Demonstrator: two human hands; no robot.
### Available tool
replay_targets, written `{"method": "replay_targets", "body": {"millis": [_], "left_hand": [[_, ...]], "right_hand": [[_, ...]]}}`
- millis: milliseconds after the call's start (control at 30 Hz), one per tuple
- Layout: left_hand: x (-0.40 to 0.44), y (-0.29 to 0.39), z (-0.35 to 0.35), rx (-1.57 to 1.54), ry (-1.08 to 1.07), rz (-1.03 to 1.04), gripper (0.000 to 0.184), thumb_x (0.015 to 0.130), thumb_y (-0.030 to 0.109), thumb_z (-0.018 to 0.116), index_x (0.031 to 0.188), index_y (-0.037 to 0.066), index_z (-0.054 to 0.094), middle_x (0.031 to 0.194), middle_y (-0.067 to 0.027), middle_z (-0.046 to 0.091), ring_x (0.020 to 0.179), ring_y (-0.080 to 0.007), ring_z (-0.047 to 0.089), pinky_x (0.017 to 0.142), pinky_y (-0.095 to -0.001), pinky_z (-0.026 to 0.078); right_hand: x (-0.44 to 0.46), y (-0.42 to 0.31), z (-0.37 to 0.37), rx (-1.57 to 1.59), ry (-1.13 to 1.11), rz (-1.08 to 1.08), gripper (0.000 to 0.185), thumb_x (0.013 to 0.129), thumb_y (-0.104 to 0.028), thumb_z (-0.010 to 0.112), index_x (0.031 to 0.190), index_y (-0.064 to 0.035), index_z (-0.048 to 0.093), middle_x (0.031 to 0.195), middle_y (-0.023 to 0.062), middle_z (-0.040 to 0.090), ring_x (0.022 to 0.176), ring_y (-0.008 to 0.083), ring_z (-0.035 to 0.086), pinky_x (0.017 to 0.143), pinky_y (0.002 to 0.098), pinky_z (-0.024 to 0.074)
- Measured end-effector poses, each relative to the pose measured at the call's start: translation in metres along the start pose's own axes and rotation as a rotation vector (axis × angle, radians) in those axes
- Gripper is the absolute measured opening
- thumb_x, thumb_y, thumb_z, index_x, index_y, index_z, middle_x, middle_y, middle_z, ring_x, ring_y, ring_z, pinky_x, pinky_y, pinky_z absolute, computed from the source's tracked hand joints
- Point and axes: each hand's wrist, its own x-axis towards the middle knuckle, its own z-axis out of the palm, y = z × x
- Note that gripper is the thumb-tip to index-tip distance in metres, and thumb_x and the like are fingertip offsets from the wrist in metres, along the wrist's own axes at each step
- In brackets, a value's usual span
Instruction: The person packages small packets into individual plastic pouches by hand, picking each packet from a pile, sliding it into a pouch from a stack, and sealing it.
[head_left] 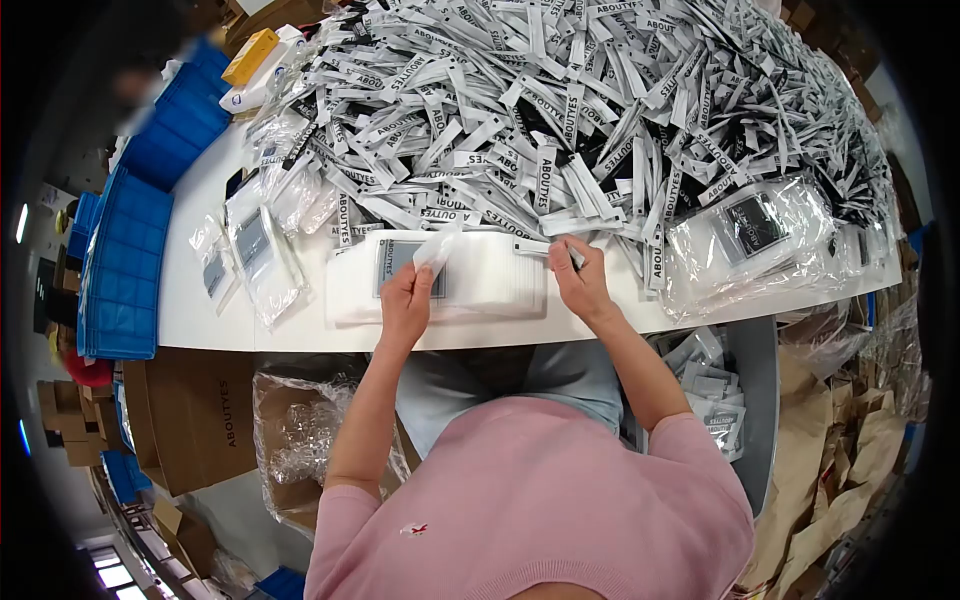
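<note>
In the head view, my left hand (405,302) pinches the lifted edge of a translucent plastic bag (440,246) over a stack of similar frosted bags (500,285). A grey printed panel (397,258) shows on the stack, partly behind my left hand. My right hand (582,280) is closed around the end of a flat white packet (532,247) at the stack's right side. Something dark shows between its fingers, too small to make out. Just beyond both hands begins a large heap of white strip packets (480,130) printed ABOUTYES.
Clear bags with dark printed panels (752,225) lie at right, more clear bags (262,250) at left. Blue bins (125,265) line the left edge. Below the white table (240,335) stand a grey tub (762,400) of small packets and a plastic-lined carton (300,440).
</note>
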Motion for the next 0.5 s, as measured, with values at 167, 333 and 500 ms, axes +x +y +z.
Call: {"method": "replay_targets", "body": {"millis": [167,333,500], "left_hand": [[0.004,0.006,0.006,-0.010,0.149,0.105,0.034,0.087,0.018,0.054,0.063,-0.002,0.040,0.058,-0.0121,0.039,0.050,-0.0237,0.035,0.048,-0.0357,0.032],[0.001,0.039,0.001,0.066,0.241,0.270,0.019,0.083,0.010,0.056,0.068,0.000,0.051,0.060,-0.0112,0.042,0.051,-0.0254,0.042,0.048,-0.0352,0.033],[-0.004,0.070,0.011,0.249,0.127,0.816,0.032,0.067,-0.001,0.060,0.099,0.003,0.063,0.065,-0.0068,0.046,0.059,-0.0226,0.048,0.052,-0.0341,0.040]], "right_hand": [[-0.018,-0.008,0.021,-0.080,-0.026,-0.173,0.020,0.081,-0.015,0.064,0.075,-0.0036,0.049,0.062,0.0095,0.051,0.050,0.0213,0.048,0.048,0.0288,0.0393],[-0.019,0.006,0.021,-0.301,-0.075,-0.161,0.025,0.076,-0.017,0.068,0.070,-0.0021,0.049,0.055,0.0157,0.047,0.047,0.0310,0.048,0.045,0.0349,0.0368],[-0.007,-0.021,0.031,0.373,-0.059,0.443,0.023,0.086,-0.019,0.055,0.070,-0.0015,0.054,0.046,-0.0022,0.038,0.038,0.0065,0.035,0.037,0.0238,0.0263]]}}
